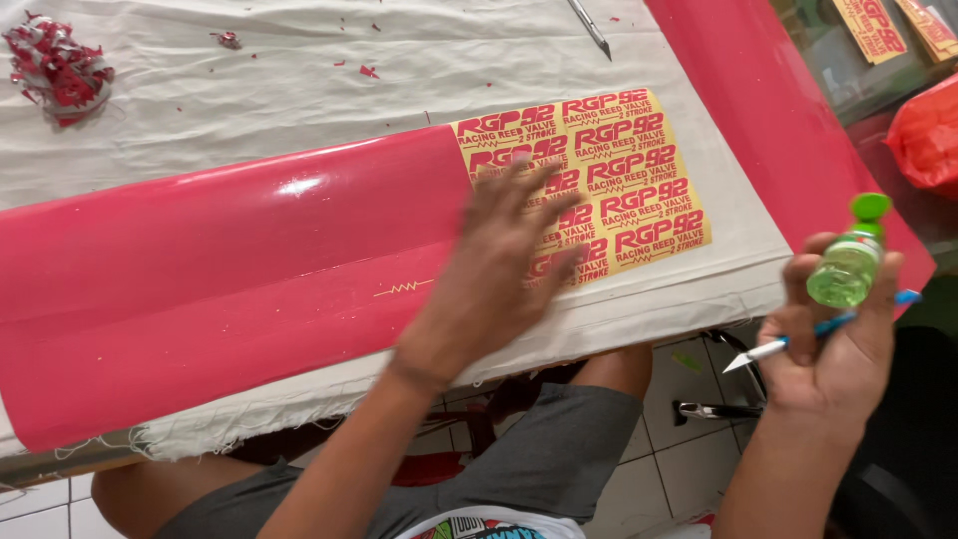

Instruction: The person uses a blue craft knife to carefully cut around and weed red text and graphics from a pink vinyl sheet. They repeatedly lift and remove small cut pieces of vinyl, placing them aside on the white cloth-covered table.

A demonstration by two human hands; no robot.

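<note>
The sticker sheet, yellow with red lettering, lies on the right end of a glossy red vinyl strip across the cloth-covered table. Nearest, the right hand curls shut around a small green bottle and a craft knife, blade pointing left. Further in, the left hand, fingers spread flat, presses on the sheet's near left corner; blur suggests it may be rubbing. The step looks like smoothing the stickers down; next calls for even pressure. Far left sits a heap of red scraps, far centre another blade.
</note>
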